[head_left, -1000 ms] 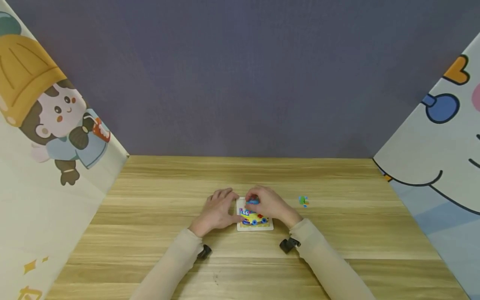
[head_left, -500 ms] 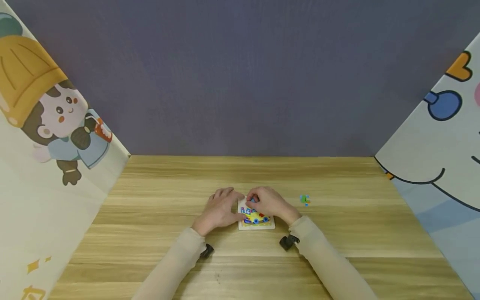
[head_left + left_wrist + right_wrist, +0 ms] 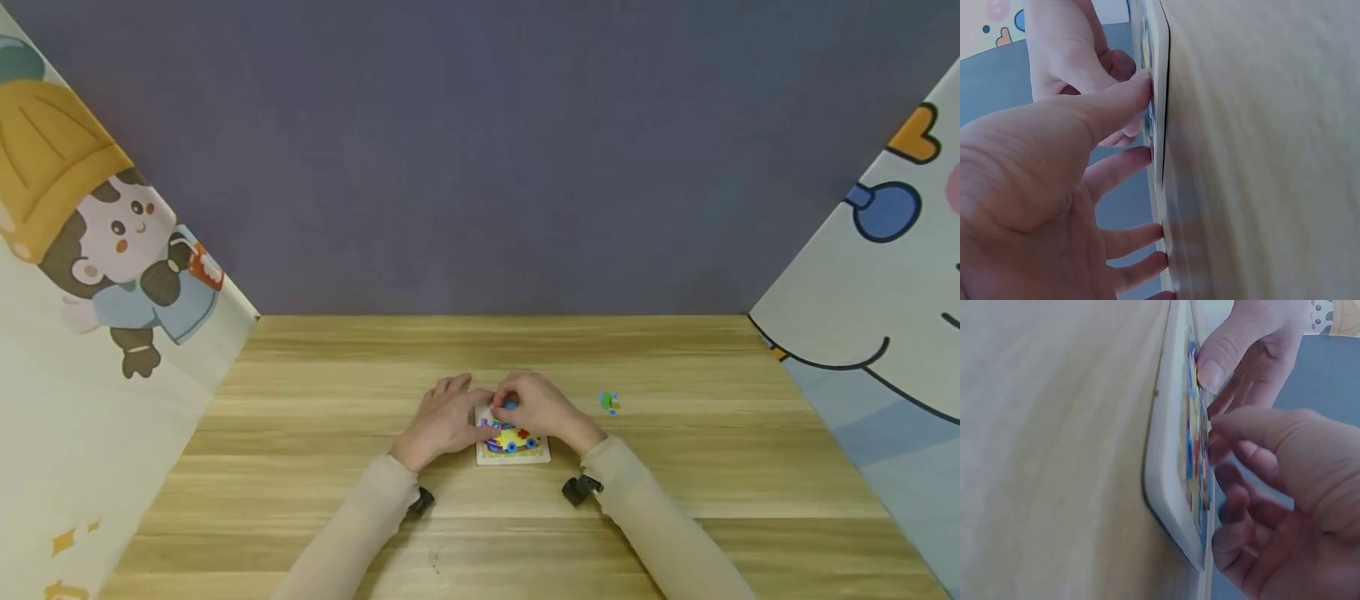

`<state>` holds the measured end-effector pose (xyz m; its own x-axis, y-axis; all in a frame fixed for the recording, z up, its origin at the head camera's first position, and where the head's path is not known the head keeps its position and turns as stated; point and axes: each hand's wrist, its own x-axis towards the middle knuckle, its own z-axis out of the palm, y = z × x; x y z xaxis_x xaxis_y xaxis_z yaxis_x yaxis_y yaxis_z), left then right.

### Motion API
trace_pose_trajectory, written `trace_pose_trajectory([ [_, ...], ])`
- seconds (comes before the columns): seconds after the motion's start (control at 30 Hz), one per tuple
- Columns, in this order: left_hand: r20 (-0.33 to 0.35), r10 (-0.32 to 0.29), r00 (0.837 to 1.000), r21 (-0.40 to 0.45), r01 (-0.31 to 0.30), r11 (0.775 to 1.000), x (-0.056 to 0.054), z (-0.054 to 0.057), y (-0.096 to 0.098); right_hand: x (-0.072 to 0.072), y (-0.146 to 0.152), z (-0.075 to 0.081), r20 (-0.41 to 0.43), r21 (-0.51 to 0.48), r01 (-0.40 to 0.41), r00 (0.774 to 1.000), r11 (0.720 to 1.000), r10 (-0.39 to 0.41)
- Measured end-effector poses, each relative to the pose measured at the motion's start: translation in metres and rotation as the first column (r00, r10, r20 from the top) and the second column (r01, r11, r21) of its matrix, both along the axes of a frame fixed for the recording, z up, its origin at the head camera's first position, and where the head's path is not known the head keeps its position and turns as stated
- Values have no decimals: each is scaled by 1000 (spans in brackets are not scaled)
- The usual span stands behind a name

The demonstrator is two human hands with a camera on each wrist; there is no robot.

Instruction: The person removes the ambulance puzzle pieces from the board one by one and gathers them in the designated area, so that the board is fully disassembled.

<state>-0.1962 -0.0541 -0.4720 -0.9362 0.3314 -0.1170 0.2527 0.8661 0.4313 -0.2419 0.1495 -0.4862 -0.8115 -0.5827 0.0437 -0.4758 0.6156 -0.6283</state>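
A small white-rimmed puzzle board point(image 3: 513, 460) lies flat on the table, carrying a picture of a yellow vehicle with blue wheels. My left hand point(image 3: 446, 419) steadies its left side, the thumb pressing on the picture and the other fingers spread towards the table, as the left wrist view shows. Over the upper part of the board, my right hand point(image 3: 538, 406) pinches a blue puzzle piece point(image 3: 511, 405) with thumb and forefinger. In the right wrist view those fingertips point(image 3: 1219, 425) are right at the picture surface, and the piece is mostly hidden.
Right of the board, a small green, blue and orange puzzle piece point(image 3: 609, 402) lies on the wooden table point(image 3: 337, 375). A dark grey panel point(image 3: 480, 167) stands along the back, with cartoon-printed walls at both sides.
My left fingers have shifted slightly right over the board's upper left edge. The right hand stays at the same spot with small finger movements; the loose piece lies where it was.
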Motion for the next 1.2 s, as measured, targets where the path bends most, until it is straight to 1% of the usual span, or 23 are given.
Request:
trace_pose_trajectory([
  [0.1, 1, 2, 1000, 12, -2, 1000, 1, -2, -1, 0, 1, -1, 21, -21, -25, 999, 999, 26],
  [0.2, 1, 7, 1000, 11, -7, 1000, 2, -5, -2, -1, 2, -4, 43, -11, -34, 998, 999, 34],
  [0.4, -11, -6, 1000, -5, 6, 1000, -1, -8, 0, -4, 8, -9, 121, -10, -6, 993, 1000, 7],
  [0.53, -12, -11, 1000, -12, 11, 1000, -1, -7, 2, -5, 13, -8, 149, -29, 11, 989, 1000, -7],
  [0.67, -9, -10, 1000, -8, 10, 1000, -1, -6, 2, -6, 17, -6, 179, -48, -8, 984, 999, 17],
  [0.8, -10, -9, 1000, -5, 9, 1000, 0, -4, 1, -8, 19, -6, 195, -56, -40, 980, 998, 51],
  [0.93, -6, -5, 1000, -7, 5, 1000, 0, -2, 0, -9, 18, -5, 195, -53, -57, 979, 997, 66],
  [1.03, -2, -2, 1000, -9, 2, 1000, 0, -2, 0, -10, 18, -5, 195, -51, -58, 979, 997, 67],
  [1.2, -3, -4, 1000, -8, 4, 1000, 0, -1, -1, -10, 18, -4, 185, -45, -36, 982, 998, 44],
])
